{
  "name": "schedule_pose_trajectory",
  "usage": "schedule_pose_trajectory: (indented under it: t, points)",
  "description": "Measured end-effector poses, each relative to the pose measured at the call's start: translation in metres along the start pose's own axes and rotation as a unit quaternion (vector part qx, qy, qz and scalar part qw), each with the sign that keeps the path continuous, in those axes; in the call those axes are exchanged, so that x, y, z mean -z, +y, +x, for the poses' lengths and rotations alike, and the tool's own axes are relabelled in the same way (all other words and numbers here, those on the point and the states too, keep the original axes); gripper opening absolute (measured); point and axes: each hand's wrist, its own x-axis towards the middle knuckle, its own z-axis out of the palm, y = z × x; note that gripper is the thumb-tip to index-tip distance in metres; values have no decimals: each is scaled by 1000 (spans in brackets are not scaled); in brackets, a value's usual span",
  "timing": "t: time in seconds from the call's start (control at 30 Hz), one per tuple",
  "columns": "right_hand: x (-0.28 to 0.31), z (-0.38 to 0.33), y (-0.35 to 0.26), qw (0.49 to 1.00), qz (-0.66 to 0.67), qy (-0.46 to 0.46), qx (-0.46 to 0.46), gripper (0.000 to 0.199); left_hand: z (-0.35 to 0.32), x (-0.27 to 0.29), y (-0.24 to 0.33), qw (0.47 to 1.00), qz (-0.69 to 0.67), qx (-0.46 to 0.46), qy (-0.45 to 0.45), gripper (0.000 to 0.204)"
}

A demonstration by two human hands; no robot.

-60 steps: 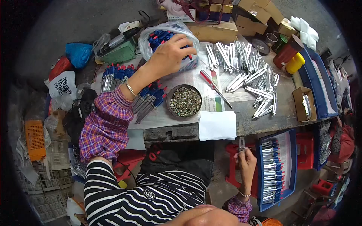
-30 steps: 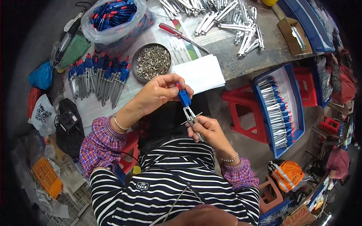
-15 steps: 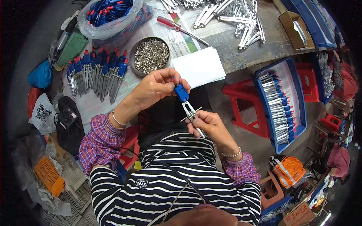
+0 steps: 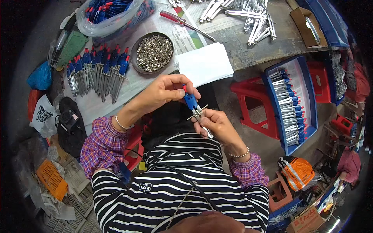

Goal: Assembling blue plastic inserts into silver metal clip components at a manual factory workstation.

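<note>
In front of my striped shirt, a piece with a blue plastic head, a red tip and a slim silver metal body is held between both hands. My left hand pinches it at the red tip, thumb against fingers. Lower down, my right hand grips the metal body, and a thin metal rod sticks out crosswise there. Beyond my left hand stands a round bowl heaped with small metal pins. Left of the bowl, several similar blue-headed metal pieces lie in rows on the table.
White paper sheets lie at the table's edge, near a red-handled screwdriver and loose silver metal parts. A plastic bag holds blue heads. To the right, a blue tray of blue-headed pieces rests on a red stool.
My left hand has moved slightly right and down with the blue head, while my right hand rose a little. The hands are closer together, and less of the metal body shows between them.
</note>
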Motion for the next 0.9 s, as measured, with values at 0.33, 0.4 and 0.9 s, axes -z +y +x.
schedule_pose_trajectory:
  t: [0.33,0.4,0.9]
  points:
    - [-5,2,-5,999,-26,13,-16,20,-5,2,17,929,361,-70,-33,32]
    - [-6,1,-5,999,-25,9,-17,20,-5,0,17,910,402,-102,-22,31]
    - [-2,8,0,995,-68,-26,-70,16,-16,-4,-3,898,432,-77,-33,30]
